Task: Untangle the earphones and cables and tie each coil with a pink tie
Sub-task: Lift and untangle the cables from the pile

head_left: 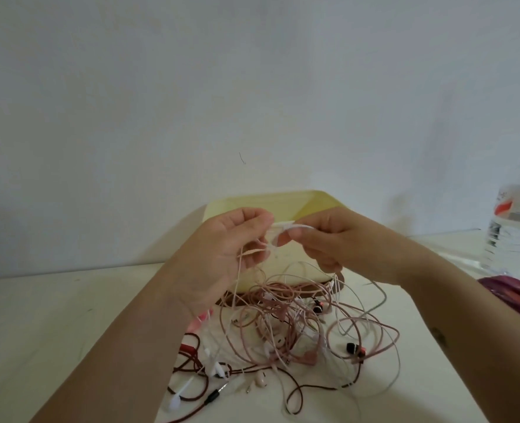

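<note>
Item: white earphone cord point(284, 225) — pinched between my left hand point(222, 248) and right hand point(322, 239), raised above the tangle point(298, 325) on the near table point(39, 315). Step: untangling. Next, I judge: draw this cord free — gently.

Head view, angled down, close
</note>
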`<state>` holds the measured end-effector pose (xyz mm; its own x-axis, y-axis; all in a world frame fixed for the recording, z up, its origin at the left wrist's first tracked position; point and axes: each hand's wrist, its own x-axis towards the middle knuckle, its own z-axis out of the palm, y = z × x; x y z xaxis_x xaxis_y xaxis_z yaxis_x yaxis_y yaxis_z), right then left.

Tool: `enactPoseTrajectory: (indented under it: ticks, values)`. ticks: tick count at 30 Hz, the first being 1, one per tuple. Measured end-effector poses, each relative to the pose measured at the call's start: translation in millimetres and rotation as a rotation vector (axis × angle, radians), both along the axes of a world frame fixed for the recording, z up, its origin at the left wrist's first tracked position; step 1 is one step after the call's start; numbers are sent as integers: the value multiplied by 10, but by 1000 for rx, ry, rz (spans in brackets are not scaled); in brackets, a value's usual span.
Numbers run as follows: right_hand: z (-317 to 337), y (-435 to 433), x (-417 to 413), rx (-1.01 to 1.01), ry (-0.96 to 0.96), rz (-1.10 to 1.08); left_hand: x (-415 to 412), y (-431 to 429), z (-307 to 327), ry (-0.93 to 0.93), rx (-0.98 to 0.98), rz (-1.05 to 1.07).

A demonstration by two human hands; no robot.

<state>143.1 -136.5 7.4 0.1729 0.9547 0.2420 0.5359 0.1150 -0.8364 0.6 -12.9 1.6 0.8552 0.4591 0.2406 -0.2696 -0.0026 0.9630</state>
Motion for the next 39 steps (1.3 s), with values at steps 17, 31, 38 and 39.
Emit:
enactPoseTrajectory:
  ticks: [17,31,38,39]
  values:
    - [75,-4,242,575,364,-601,-246,416,108,2,456,544]
    - [74,-42,22,234,-33,-253,-333,532,-5,517,887,267]
    - [160,-96,-346,146,-307,-145,-399,175,202,371,759,-305]
    - [169,-104,-375,172,-296,-131,-370,105,212,317,711,-335]
